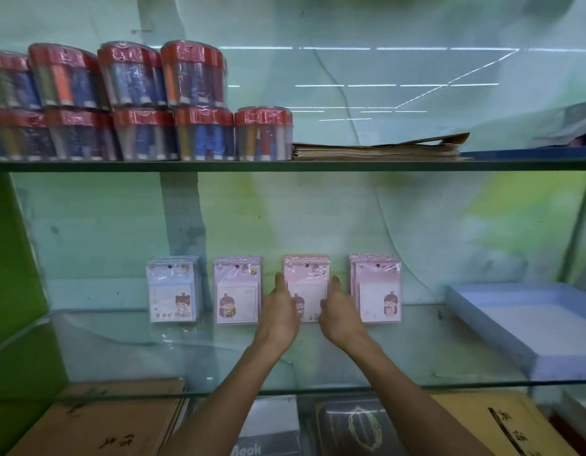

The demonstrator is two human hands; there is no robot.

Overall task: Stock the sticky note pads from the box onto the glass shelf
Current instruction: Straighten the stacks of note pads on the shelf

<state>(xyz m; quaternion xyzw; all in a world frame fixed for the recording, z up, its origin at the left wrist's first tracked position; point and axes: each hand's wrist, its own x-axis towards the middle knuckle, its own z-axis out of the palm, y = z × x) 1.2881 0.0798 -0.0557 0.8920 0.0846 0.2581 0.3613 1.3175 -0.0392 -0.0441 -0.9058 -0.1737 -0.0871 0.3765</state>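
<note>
Both hands, left [280,311] and right [339,312], flank the third pad stack [306,284] on the glass shelf [416,357], fingers nearly straight and pressing its side edges, curled round nothing. To seat it well, square the stack upright against the wall, spaced evenly between the neighbouring stacks [238,291] and [377,292]. No box is identifiable.

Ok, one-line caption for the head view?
Left hand and right hand flank the third pad stack on the glass shelf.
</note>
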